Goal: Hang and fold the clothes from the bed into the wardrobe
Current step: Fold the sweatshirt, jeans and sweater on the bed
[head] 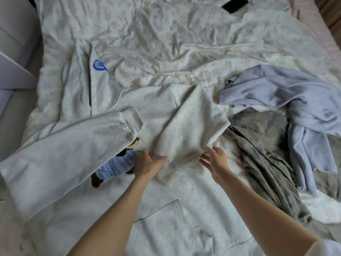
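Home bedroom, by the look. Bed [184, 43] w/ rumpled floral sheet, clothes strewn on it: pale grey hoodie [166, 200], blue shirt [295, 100], grey-green trousers [262, 145]. Phone [235, 4] near far edge

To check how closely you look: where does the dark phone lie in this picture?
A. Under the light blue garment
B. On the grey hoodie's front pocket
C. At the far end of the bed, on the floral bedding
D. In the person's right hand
C: the phone lies alone on the floral bedding at the far end, away from both hands and all the clothes.
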The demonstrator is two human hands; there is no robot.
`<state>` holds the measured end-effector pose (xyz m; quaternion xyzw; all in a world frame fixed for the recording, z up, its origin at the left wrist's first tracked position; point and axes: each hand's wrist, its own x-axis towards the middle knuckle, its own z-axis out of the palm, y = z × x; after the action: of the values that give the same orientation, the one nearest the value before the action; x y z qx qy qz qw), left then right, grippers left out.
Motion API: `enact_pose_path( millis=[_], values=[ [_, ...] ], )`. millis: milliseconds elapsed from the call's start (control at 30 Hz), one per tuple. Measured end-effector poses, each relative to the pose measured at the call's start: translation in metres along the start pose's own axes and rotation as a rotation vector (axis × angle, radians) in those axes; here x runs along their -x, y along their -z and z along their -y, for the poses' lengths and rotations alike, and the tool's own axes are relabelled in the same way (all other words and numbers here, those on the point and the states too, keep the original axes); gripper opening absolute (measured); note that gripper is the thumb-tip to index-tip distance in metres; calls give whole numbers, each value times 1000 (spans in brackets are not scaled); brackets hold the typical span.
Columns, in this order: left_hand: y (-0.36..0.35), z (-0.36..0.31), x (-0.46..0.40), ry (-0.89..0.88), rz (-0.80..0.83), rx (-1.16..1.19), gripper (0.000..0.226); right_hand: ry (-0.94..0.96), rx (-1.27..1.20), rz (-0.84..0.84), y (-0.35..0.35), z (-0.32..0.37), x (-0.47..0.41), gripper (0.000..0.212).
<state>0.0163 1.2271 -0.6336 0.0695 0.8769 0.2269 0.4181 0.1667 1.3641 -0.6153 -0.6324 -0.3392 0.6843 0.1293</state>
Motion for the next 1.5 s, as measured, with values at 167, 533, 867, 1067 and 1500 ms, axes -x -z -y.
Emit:
enact_pose_path(
  millis=[167, 533, 867, 1067, 1500],
  values=[
    [3, -10, 1, -34, 221, 122, 28, -106, -74, 80, -11, 17, 2, 9],
    [149, -1, 5, -299, -373, 297, 9, -165, -265, 283, -114, 22, 68, 4],
    [233, 115, -41, -84, -501, -206, 35, 29, 753, 243, -195, -20, 82, 23],
    [173, 102, -49, -601, -494, -621, 46, 956, 1568, 22, -174, -21, 34, 44],
    [149, 119, -69, -389, -315, -718, 50, 645, 1645, 63, -155, -8, -13, 54]
  ],
)
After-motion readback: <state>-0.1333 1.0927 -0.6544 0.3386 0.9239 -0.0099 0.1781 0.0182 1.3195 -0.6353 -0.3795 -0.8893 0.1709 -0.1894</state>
